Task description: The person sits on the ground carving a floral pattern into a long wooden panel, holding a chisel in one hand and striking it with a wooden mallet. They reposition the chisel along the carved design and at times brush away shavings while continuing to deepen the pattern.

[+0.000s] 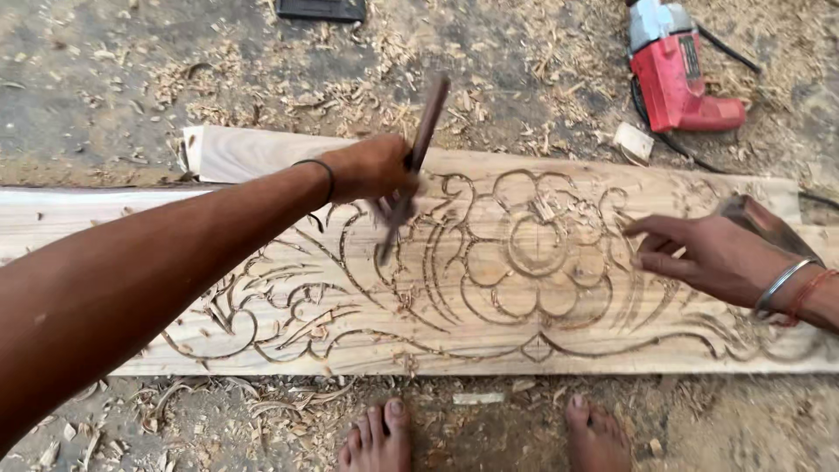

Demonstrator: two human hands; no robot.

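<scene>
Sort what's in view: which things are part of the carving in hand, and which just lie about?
In hand:
- carved plank
- chisel, held in the left hand
- right hand, fingers resting on the flower carving

Lying about:
- red power drill
- small wood block
- black object at the top edge
- wood shavings

Carved plank [489, 288]: pale raw wood, matt, grooves rough and dark-edged. Chisel [418, 166] gripped in left hand [371, 168]: dark, dull handle. Power drill [677, 74]: glossy red plastic, grey metal nose. Bangle [780, 284]: shiny metal. Ground [87, 79]: gritty, strewn with dry wood shavings [367, 96].
</scene>
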